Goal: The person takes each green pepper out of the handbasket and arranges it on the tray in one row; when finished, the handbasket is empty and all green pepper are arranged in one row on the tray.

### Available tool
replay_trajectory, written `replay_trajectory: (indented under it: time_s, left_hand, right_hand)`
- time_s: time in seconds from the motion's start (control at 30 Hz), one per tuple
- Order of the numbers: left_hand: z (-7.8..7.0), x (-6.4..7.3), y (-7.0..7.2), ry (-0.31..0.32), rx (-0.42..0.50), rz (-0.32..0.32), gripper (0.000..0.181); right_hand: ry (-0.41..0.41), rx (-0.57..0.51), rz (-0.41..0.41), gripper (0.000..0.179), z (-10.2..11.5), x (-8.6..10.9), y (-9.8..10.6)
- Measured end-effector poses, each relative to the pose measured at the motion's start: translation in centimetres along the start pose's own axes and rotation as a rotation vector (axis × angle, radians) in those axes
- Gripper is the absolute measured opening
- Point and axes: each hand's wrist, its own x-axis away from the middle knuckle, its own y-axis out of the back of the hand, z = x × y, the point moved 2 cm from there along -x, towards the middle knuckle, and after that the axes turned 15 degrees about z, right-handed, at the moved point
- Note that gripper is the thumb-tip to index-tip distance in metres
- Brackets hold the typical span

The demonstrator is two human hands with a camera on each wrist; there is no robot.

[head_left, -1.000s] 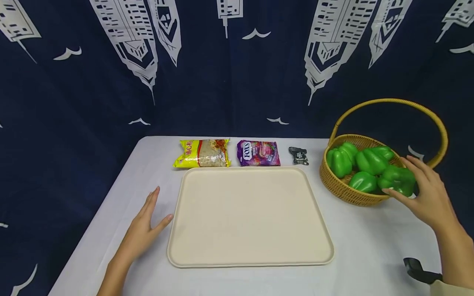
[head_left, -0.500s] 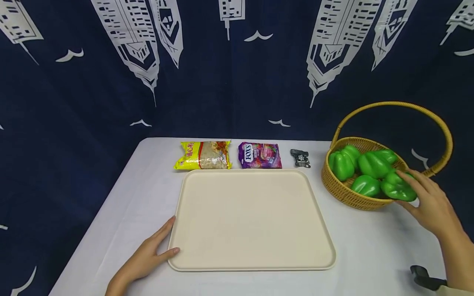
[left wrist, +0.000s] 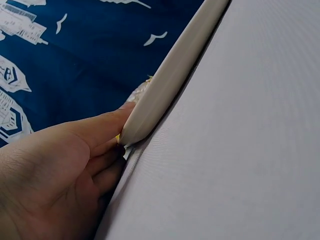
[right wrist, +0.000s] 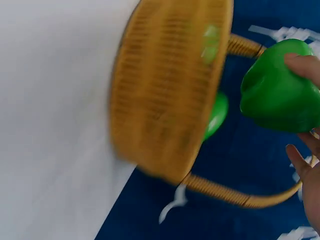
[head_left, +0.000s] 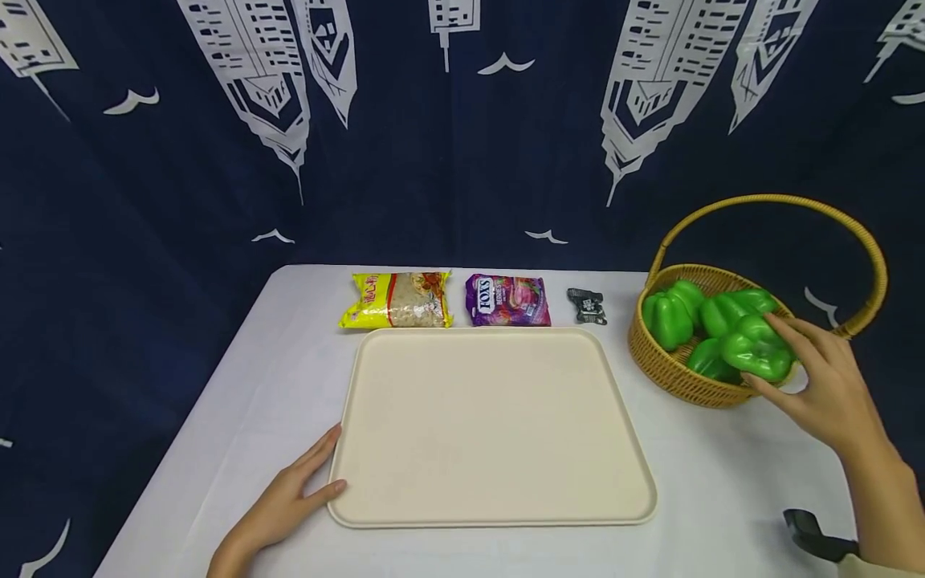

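— What is filling the view behind the white-topped table (head_left: 275, 385)?
— A navy-blue fabric backdrop (head_left: 448, 168) is stretching across the whole width, pale tower-shaped building prints (head_left: 668, 64) pointing downward.
— And around them?
— Small white wing-shaped marks (head_left: 505, 63) are dotting the backdrop, and the table's far left corner is curving round.

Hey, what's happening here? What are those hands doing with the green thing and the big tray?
A person is using both hands. The right hand holds a green pepper up over the rim of a wicker basket, and other peppers lie in the basket. The left hand touches the left edge of the cream tray. Along the tray's far side lie a yellow bag, a purple bag and a small black packet.
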Motion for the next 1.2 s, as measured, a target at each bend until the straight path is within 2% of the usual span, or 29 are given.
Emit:
replay_trajectory:
  time_s: [0.13,0.3,0.53,0.73,0.87,1.0,1.2]
  left_hand:
    - [0.1,0.0,0.1,-0.001,-0.006,-0.011,0.071]
    - [0.1,0.0,0.1,-0.007,-0.012,-0.026,0.070]
    - [0.4,0.1,0.3,0.001,0.017,-0.033,0.068]
    - [0.4,0.0,0.3,0.010,0.026,-0.022,0.068]
    - [0.4,-0.1,0.4,0.011,0.023,-0.028,0.068]
    - [0.4,-0.1,0.4,0.011,0.020,-0.030,0.068]
    - [0.4,0.0,0.6,0.013,0.029,-0.033,0.068]
  right_hand:
    - [0.036,-0.065,0.006,0.086,3.0,-2.0,-0.1]
    - [0.096,-0.120,0.091,0.084,7.0,-5.0,-1.4]
    - [0.206,-0.187,0.274,0.078,12.9,-8.8,-6.1]
    - [0.307,-0.278,0.470,0.075,17.1,-10.8,-10.9]
    - [0.330,-0.333,0.573,0.075,19.1,-11.8,-13.5]
    - [0.332,-0.366,0.632,0.075,20.8,-12.6,-15.3]
    - [0.346,-0.400,0.659,0.075,23.4,-14.1,-17.2]
